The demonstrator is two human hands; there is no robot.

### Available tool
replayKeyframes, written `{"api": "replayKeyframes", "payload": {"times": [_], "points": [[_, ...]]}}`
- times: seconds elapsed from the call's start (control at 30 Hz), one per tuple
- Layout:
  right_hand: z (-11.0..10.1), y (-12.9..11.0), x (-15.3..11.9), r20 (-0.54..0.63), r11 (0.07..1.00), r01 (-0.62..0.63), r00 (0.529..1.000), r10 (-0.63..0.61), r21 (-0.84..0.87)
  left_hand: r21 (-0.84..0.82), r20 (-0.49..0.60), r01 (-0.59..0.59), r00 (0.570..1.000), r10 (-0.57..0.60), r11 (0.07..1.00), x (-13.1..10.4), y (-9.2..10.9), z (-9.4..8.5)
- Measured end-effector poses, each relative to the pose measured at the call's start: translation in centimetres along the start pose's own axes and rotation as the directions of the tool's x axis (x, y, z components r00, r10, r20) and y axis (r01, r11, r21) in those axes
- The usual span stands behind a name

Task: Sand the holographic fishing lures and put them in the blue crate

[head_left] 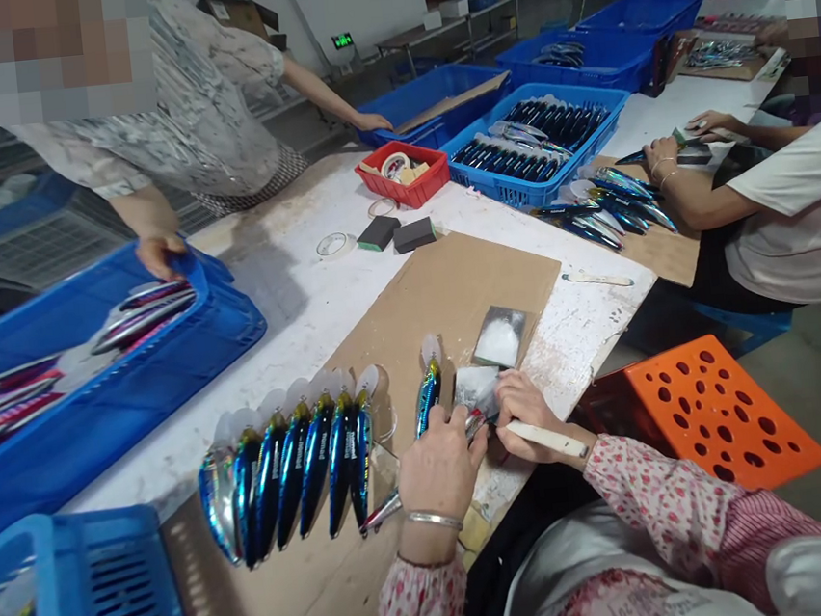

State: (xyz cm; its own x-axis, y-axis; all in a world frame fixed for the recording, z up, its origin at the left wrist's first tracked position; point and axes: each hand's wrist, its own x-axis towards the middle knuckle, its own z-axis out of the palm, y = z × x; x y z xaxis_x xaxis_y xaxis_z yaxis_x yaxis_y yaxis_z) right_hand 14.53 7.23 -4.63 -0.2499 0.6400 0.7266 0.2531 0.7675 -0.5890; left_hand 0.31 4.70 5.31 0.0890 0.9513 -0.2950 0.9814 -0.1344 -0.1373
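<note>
Clamping a slim lure (382,511) in the left hand (435,475), with one end poking out toward eight o'clock. Gripping a white handle (550,438) in the right hand (526,408), close beside the left, near a grey block (474,386). Cannot quite make out the handle's front end among the fingers. On brown cardboard (465,274), from the left hand: blue lures (279,466) at nine o'clock, a single lure (429,395) at twelve, a dusty block (499,338) at one.
</note>
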Motion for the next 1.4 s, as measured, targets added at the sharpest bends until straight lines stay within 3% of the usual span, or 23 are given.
{"api": "replayKeyframes", "payload": {"times": [0.2, 0.43, 0.6, 0.83, 1.4], "points": [[-0.3, -0.3, -0.2, 0.005, 0.989, -0.133, 0.991, 0.133, 0.063, -0.039, -0.012, 0.008, 1.000, -0.009, 0.999, 0.2, -0.4, -0.1], [-0.1, 0.0, -0.4, 0.003, 0.989, -0.123, 0.992, 0.123, 0.081, -0.204, -0.078, -0.065, 0.996, 0.050, 0.977, 1.3, -2.3, 1.7], [-0.3, -0.1, 0.1, -0.018, 0.995, -0.052, 0.998, 0.054, 0.089, -0.269, -0.104, -0.104, 0.991, 0.078, 0.958, 1.6, -2.7, 1.8], [0.2, 0.0, 0.3, -0.055, 1.000, 0.003, 0.998, -0.003, -0.014, -0.247, -0.134, -0.071, 0.990, 0.038, 0.966, 1.6, -2.6, 1.8], [0.4, -0.1, 0.4, 0.013, 0.993, 0.024, 1.000, -0.023, -0.115, -0.228, -0.128, -0.098, 0.989, 0.069, 0.969, 2.0, -2.8, 1.9]]}}
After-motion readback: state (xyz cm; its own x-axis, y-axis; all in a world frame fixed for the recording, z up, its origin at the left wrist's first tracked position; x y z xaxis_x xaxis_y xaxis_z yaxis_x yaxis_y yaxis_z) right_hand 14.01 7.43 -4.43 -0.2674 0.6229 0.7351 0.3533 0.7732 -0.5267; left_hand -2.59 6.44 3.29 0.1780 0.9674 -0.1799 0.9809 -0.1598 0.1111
